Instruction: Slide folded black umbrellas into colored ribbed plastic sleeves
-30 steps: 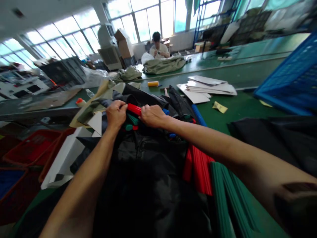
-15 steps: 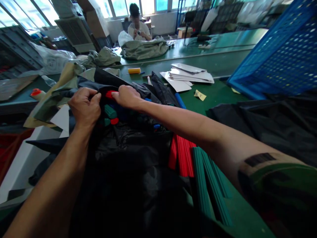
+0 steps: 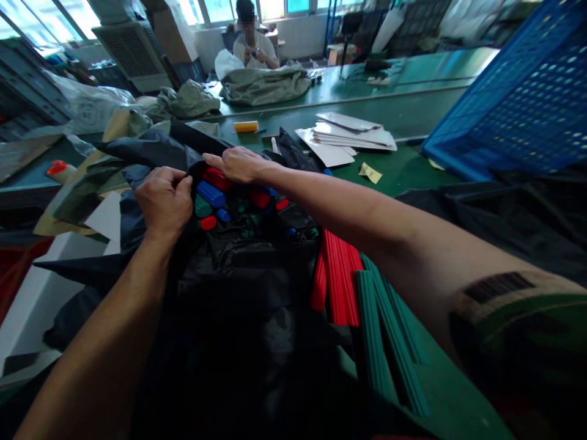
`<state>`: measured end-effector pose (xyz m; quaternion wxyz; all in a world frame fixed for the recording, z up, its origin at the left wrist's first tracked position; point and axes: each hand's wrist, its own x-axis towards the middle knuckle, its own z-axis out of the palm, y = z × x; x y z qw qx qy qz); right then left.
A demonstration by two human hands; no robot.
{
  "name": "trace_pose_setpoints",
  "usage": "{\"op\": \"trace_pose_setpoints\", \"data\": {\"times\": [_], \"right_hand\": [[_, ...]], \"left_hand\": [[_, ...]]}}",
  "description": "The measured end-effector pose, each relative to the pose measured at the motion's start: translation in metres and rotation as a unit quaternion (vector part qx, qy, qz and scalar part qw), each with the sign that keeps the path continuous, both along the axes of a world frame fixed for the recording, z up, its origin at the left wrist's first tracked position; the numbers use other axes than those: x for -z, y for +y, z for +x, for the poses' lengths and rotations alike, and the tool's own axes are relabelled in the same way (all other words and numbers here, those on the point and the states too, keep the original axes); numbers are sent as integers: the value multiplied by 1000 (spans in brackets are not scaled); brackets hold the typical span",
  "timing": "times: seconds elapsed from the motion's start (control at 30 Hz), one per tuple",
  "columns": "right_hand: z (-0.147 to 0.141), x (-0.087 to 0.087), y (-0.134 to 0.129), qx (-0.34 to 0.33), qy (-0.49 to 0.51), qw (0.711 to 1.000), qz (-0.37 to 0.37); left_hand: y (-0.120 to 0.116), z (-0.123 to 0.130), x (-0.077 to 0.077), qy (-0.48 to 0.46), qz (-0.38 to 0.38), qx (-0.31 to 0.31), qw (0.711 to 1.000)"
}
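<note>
My left hand (image 3: 164, 198) is closed in a pinch on the edge of a black fabric bag (image 3: 257, 275) at its mouth. My right hand (image 3: 238, 165) lies across the bag's upper rim, forefinger pointing left, the other fingers curled and partly hidden; it appears to grip the rim. Just below it, the end of a red bundle of strips (image 3: 217, 178) shows inside the mouth. Around that sit a blue bundle (image 3: 211, 194), a green bundle (image 3: 203, 206) and several more red and blue ends. The bag's lower part is dark and hard to make out.
Red strips (image 3: 340, 281) and green strips (image 3: 389, 342) lie right of the bag. White cards (image 3: 353, 134) and a yellow roll (image 3: 246, 126) rest beyond it. A blue crate (image 3: 513, 116) leans at the right. A person (image 3: 252, 52) sits across the green table (image 3: 413, 110).
My right hand has risen from the red bundle to the bag's rim. The mouth gapes wider, with more red and blue ends showing. My left hand keeps its pinch.
</note>
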<state>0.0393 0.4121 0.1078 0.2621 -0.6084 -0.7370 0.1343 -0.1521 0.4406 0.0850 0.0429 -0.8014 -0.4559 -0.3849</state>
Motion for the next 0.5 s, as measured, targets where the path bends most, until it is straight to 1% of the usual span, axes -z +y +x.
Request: {"op": "trace_pose_setpoints", "data": {"times": [0.07, 0.1, 0.13, 0.17, 0.2, 0.23, 0.27, 0.3, 0.37, 0.4, 0.43, 0.47, 0.5], "right_hand": [[15, -5, -32, 29, -41, 998, 42], [24, -5, -52, 44, -63, 995, 67], [35, -1, -76, 51, -77, 992, 89], [47, 7, -103, 61, -83, 990, 101], [59, 19, -133, 78, -84, 988, 102], [71, 35, -165, 111, -78, 986, 97], [82, 56, -199, 163, -68, 981, 78], [90, 81, -235, 236, -64, 968, 57], [99, 135, -307, 373, -74, 925, 7], [99, 162, -341, 423, -91, 902, -14], [95, 187, -373, 445, -116, 888, -31], [89, 209, -401, 445, -141, 883, -47], [82, 227, -424, 442, -159, 881, -62]], "left_hand": [[1, -2, 3, 5, -4, -4, 1000], [1, -3, 5, 8, -5, -3, 1000], [2, -4, 6, 11, -5, -4, 1000], [2, -5, 8, 12, -4, -7, 1000], [2, -5, 10, 13, -2, -9, 1000], [3, -5, 11, 15, 0, -12, 1000], [3, -4, 13, 18, 3, -13, 1000], [3, -3, 14, 24, 6, -14, 1000], [4, -1, 16, 41, 12, -13, 999], [3, 0, 16, 49, 13, -14, 999], [2, 2, 16, 55, 12, -18, 998], [0, 3, 16, 59, 9, -22, 998], [-2, 5, 16, 62, 2, -29, 998]]}}
